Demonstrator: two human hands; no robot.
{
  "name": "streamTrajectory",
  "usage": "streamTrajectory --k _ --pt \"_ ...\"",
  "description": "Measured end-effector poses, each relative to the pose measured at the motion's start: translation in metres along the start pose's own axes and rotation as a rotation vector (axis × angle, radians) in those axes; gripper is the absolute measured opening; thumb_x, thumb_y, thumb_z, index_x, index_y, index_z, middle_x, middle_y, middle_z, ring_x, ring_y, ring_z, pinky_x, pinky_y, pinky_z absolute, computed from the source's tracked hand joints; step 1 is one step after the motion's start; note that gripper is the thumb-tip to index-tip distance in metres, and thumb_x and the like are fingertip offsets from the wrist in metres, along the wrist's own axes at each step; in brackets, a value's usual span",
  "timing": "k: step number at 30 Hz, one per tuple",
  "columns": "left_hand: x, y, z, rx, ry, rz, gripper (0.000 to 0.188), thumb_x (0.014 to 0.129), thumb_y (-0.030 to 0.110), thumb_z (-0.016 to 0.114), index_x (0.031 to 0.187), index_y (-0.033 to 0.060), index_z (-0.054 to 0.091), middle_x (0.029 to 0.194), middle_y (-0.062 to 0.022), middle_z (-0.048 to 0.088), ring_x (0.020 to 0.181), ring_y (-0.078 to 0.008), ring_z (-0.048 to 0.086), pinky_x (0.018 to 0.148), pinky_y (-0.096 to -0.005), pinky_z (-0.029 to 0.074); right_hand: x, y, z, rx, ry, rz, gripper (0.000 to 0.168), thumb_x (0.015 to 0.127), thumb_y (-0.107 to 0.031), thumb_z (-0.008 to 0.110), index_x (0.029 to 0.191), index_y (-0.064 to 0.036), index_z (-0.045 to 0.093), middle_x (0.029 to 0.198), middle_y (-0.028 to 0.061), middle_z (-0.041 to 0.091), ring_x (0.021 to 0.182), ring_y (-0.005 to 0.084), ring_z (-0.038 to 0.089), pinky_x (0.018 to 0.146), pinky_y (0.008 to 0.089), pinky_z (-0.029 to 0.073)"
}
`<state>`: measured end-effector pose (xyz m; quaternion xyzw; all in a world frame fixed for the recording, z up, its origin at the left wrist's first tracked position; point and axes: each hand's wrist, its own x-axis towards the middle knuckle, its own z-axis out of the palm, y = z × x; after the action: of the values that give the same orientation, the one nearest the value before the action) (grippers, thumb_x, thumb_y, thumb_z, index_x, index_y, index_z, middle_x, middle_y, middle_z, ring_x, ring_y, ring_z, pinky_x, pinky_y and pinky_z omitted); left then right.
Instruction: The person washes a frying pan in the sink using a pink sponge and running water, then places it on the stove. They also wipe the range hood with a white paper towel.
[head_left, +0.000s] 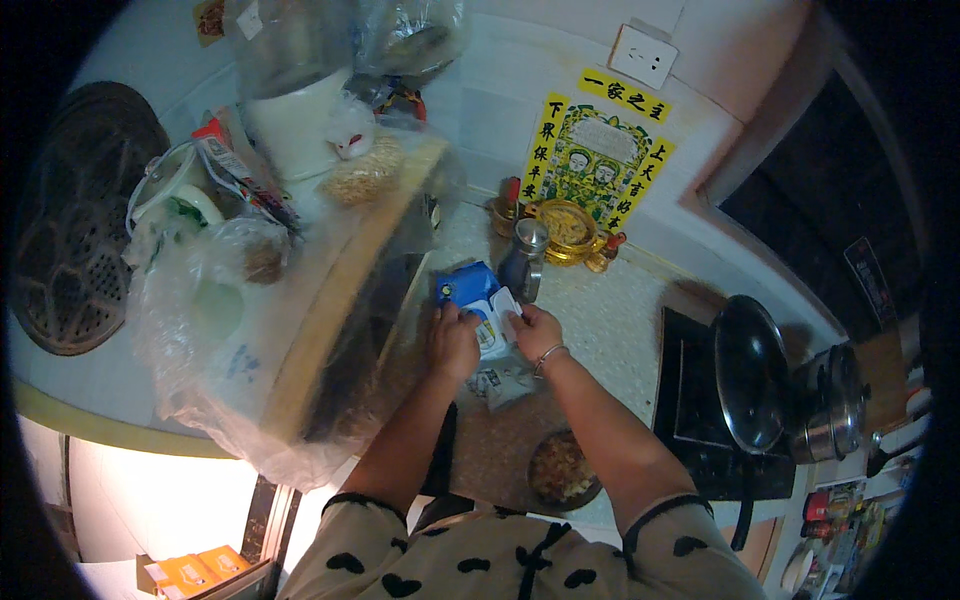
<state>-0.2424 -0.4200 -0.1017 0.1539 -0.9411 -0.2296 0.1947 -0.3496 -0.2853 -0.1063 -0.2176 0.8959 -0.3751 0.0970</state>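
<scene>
A blue soft pack of wipes (466, 286) lies on the speckled countertop, its white plastic flip lid (506, 301) raised. My left hand (454, 337) rests on the pack's near left side, fingers over the edge of the opening. With thumb and fingers, my right hand (538, 330) grips the raised lid; a bracelet circles that wrist. Just behind the pack stands a metal pitcher with a lid (523, 259). A small clear plastic packet (499, 384) lies below my hands. Nearer my body, partly behind my right forearm, is a round dish of chopped food (561, 469).
A plastic-draped cabinet (352, 300) with bags and a white bucket (292, 124) on top stands at left. A golden incense bowl (568, 229) sits by the wall. At right are a black cooktop (694, 420), a tilted dark pan (750, 373) and a steel pot (829, 405).
</scene>
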Motion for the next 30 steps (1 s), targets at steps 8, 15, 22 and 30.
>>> streamTrajectory --k 8,15,22,30 --pt "0.005 0.001 0.015 0.008 0.009 -0.04 0.018 0.066 0.013 0.068 0.083 0.0096 0.066 0.096 -0.0145 0.054 0.094 -0.0347 0.05 0.079 -0.0444 0.043 -0.002 0.006 0.002 0.097 0.002 -0.028 0.025 0.086 -0.026 0.06 0.092 -0.002 0.064 0.07 0.0093 0.062 0.061 0.0146 0.055 0.058 0.03 0.044" --pt "0.007 0.0 0.009 -0.041 0.086 0.076 0.011 0.066 0.013 0.068 0.072 0.0099 0.06 0.086 -0.0123 0.055 0.086 -0.0337 0.052 0.073 -0.043 0.042 -0.004 0.0 -0.002 0.089 0.021 0.007 0.024 0.085 -0.029 0.057 0.089 -0.007 0.064 0.079 0.0175 0.064 0.075 0.0353 0.061 0.066 0.0421 0.047" --pt "-0.027 0.023 0.008 -0.256 -0.074 0.07 0.009 0.079 0.012 0.06 0.087 0.0071 0.058 0.09 -0.017 0.059 0.079 -0.036 0.059 0.066 -0.0448 0.047 -0.006 -0.005 -0.008 0.108 0.062 -0.026 0.022 0.084 -0.028 0.058 0.087 -0.007 0.063 0.076 0.0174 0.063 0.071 0.0351 0.061 0.063 0.0419 0.047" --pt "-0.018 -0.006 0.006 -0.535 0.008 -0.187 0.014 0.083 0.013 0.058 0.095 0.0082 0.061 0.082 -0.0152 0.063 0.076 -0.033 0.062 0.065 -0.04 0.048 -0.007 0.007 -0.001 0.203 0.081 -0.059 0.02 0.085 -0.027 0.057 0.088 -0.008 0.064 0.072 0.016 0.062 0.068 0.0325 0.061 0.062 0.0403 0.047"
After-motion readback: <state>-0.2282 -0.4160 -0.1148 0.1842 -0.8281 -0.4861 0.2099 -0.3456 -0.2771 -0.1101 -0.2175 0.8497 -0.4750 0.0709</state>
